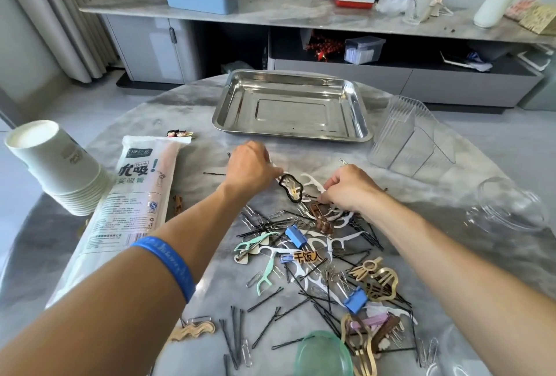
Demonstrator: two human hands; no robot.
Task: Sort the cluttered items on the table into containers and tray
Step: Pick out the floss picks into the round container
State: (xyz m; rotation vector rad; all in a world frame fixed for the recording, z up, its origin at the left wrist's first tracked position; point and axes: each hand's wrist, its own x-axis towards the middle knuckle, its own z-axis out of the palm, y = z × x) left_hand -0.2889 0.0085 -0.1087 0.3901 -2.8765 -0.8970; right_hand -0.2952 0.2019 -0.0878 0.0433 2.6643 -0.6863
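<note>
my left hand (251, 165) has its back to the camera, so its fingertips are hidden and i cannot tell whether its grip holds anything; it sits at the far edge of the clutter pile (316, 258), just beside a black-rimmed hair clip (291, 188). my right hand (350, 186) has its fingers curled down among the white floss picks (313, 184), pinching at something thin there, though what exactly is too small to make out. a green lid-like thing (323, 354) is cut off by the lower edge of the view, and the clear jar (508, 205) on the right is hard to read against the grey tabletop (186, 111).

the steel tray (290, 106) lies beyond my hands, well apart from the pile, with bare tabletop between them. the clear ribbed organizer (413, 138) stands just right of the tray. on the left, a stack of paper cups (57, 165) lies tipped near the tabletop's edge, beside a long straw packet (132, 195) that runs toward me.

the pile itself spreads from my hands toward me: black bobby pins (264, 305), paper clips (246, 353), blue binder clips (356, 300), gold hair clips (380, 281), all tangled and overlapping.
</note>
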